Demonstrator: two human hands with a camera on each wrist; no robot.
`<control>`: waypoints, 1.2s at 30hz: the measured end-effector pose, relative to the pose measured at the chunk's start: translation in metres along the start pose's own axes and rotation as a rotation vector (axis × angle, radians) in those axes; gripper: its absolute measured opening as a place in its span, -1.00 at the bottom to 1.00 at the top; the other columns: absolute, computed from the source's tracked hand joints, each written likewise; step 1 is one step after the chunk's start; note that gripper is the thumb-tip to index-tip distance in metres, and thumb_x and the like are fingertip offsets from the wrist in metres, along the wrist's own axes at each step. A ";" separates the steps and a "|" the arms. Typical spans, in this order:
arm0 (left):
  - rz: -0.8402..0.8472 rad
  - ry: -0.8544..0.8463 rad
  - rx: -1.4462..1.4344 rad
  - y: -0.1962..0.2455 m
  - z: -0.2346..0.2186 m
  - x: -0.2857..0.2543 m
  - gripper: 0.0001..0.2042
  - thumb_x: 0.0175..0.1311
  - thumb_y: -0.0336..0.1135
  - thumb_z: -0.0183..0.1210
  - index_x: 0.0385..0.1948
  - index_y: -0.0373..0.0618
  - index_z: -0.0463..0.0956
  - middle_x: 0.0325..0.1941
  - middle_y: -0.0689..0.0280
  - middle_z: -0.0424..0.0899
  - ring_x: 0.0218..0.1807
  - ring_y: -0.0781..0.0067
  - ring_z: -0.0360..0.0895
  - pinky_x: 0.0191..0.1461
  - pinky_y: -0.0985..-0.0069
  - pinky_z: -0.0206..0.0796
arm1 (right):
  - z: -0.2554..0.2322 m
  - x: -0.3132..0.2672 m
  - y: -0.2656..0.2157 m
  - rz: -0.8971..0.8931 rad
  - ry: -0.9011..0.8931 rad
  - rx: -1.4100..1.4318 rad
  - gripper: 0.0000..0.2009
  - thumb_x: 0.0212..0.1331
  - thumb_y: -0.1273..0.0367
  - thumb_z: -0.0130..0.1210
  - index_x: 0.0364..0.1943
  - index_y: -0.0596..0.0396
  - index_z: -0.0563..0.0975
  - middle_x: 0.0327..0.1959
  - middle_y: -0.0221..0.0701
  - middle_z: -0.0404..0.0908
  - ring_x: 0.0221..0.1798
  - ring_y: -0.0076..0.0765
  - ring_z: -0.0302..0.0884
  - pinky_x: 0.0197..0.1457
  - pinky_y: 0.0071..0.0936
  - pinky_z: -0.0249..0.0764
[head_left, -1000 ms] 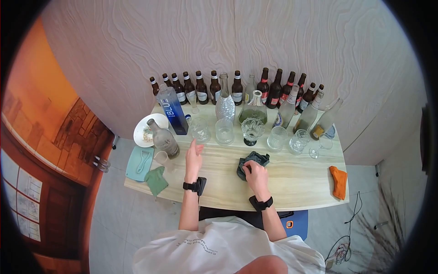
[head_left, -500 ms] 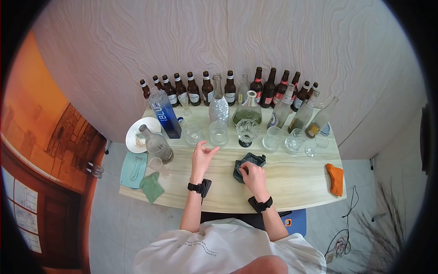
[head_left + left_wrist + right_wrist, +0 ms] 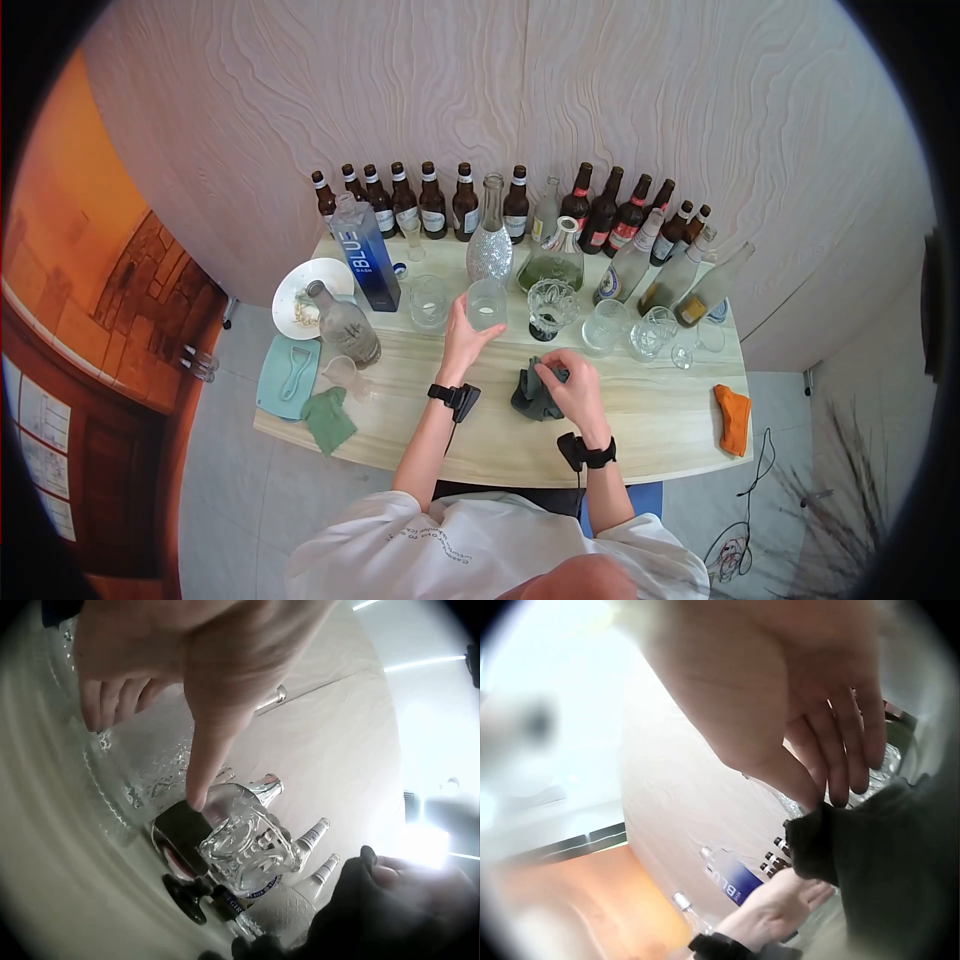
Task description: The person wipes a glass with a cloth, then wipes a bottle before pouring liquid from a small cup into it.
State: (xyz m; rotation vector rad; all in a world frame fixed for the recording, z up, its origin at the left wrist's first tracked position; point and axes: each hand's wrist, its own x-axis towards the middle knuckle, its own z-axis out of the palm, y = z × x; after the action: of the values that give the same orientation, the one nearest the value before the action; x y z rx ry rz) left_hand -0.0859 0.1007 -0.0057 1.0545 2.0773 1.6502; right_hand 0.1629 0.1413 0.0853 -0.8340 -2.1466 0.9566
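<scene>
My left hand [image 3: 464, 340] is around a clear glass tumbler [image 3: 487, 297] near the middle of the table, thumb on the right side and fingers on the left. In the left wrist view the tumbler [image 3: 161, 754] shows frosted and textured between thumb and fingers. A crumpled dark green cloth [image 3: 534, 399] lies in front of my right hand [image 3: 580, 388], which pinches its upper edge between thumb and fingertips. From the right wrist view, the cloth [image 3: 885, 855] hangs down from that pinch. Just right of the tumbler stands a footed glass bowl [image 3: 551, 305] with a dark base.
Brown beer bottles [image 3: 432, 207] line the back by the wall. Other glasses [image 3: 605, 327] flank the footed bowl. At left are a blue vodka bottle [image 3: 368, 255], a grey bottle [image 3: 345, 325], a white plate [image 3: 292, 297], a peeler [image 3: 297, 372] and a green cloth [image 3: 328, 420]. An orange cloth [image 3: 733, 420] lies far right.
My left hand has moved forward and right to the tumbler and now holds it. The right hand has lifted an edge of the dark green cloth a little. The head view has shifted slightly.
</scene>
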 end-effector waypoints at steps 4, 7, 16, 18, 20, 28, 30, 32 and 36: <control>0.009 0.001 -0.044 -0.003 0.003 0.005 -0.07 -0.01 -0.26 0.68 0.44 -0.23 0.32 0.44 0.01 0.52 0.44 0.06 0.53 0.48 0.20 0.40 | -0.022 0.040 -0.018 -0.073 -0.122 -0.121 -0.85 0.24 0.37 0.38 -0.21 0.16 0.71 -0.22 -0.22 0.80 -0.16 -0.07 0.79 -0.08 -0.18 0.65; 0.039 0.019 -0.072 -0.005 0.004 0.009 -0.10 -0.05 -0.24 0.70 0.39 -0.21 0.39 0.36 0.06 0.58 0.40 0.09 0.56 0.44 0.20 0.43 | -0.034 0.071 -0.044 -0.096 -0.200 -0.131 -0.84 0.24 0.35 0.37 -0.22 0.15 0.71 -0.22 -0.22 0.80 -0.16 -0.04 0.78 -0.08 -0.16 0.64; 0.165 0.018 0.079 0.050 -0.021 -0.002 -0.19 0.01 -0.27 0.66 0.36 -0.17 0.44 0.27 0.08 0.55 0.37 0.04 0.54 0.44 0.18 0.43 | -0.034 0.096 -0.054 -0.070 -0.274 -0.133 -0.83 0.25 0.34 0.35 -0.21 0.16 0.71 -0.24 -0.23 0.81 -0.18 -0.07 0.77 -0.08 -0.16 0.62; 0.138 -0.018 -0.133 0.048 -0.020 0.000 -0.23 0.06 -0.29 0.65 0.36 -0.16 0.46 0.30 0.16 0.57 0.40 0.20 0.53 0.44 0.21 0.42 | -0.034 0.096 -0.059 -0.061 -0.228 -0.100 -0.84 0.25 0.35 0.35 -0.22 0.14 0.70 -0.24 -0.23 0.80 -0.16 -0.04 0.77 -0.08 -0.12 0.61; 0.037 -0.096 -0.363 0.053 -0.021 -0.006 -0.24 0.12 -0.29 0.62 0.39 -0.17 0.45 0.34 0.21 0.57 0.43 0.30 0.52 0.47 0.24 0.41 | -0.036 0.092 -0.064 -0.074 -0.162 -0.103 -0.85 0.25 0.35 0.35 -0.22 0.14 0.70 -0.25 -0.23 0.80 -0.16 -0.04 0.77 -0.08 -0.12 0.61; -0.078 -0.300 -0.918 0.036 -0.002 -0.024 -0.10 0.26 -0.07 0.56 0.58 -0.14 0.25 0.53 0.24 0.50 0.48 0.36 0.50 0.56 0.29 0.32 | -0.041 0.081 -0.074 -0.203 -0.054 -0.188 -0.84 0.20 0.38 0.40 -0.24 0.16 0.69 -0.29 -0.27 0.75 -0.17 -0.05 0.72 -0.08 -0.18 0.58; -0.143 -0.311 -1.001 0.024 0.006 -0.031 -0.08 0.27 0.04 0.54 0.58 -0.14 0.26 0.51 0.26 0.51 0.50 0.36 0.48 0.58 0.27 0.30 | -0.039 0.080 -0.076 -0.212 -0.078 -0.191 -0.85 0.19 0.39 0.41 -0.26 0.13 0.69 -0.29 -0.31 0.73 -0.15 -0.04 0.70 -0.09 -0.16 0.57; -0.203 -0.323 -1.044 0.022 0.012 -0.035 -0.08 0.26 0.15 0.51 0.55 -0.15 0.28 0.49 0.26 0.53 0.51 0.34 0.47 0.59 0.24 0.29 | -0.030 0.081 -0.072 -0.251 -0.087 -0.202 -0.86 0.19 0.39 0.41 -0.27 0.12 0.69 -0.28 -0.32 0.73 -0.15 -0.06 0.70 -0.09 -0.16 0.57; -0.298 -0.330 -1.060 0.019 0.010 -0.047 -0.04 0.25 0.30 0.45 0.53 -0.16 0.29 0.49 0.25 0.53 0.53 0.29 0.45 0.60 0.17 0.28 | -0.015 0.078 -0.079 -0.297 -0.024 -0.272 -0.92 0.21 0.43 0.38 -0.30 0.09 0.68 -0.31 -0.35 0.70 -0.14 -0.08 0.68 -0.12 -0.16 0.58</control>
State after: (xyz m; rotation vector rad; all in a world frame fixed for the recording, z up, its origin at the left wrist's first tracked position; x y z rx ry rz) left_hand -0.0407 0.0770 -0.0007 0.5401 0.8402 1.8503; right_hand 0.1051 0.1632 0.1788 -0.6044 -2.3719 0.5351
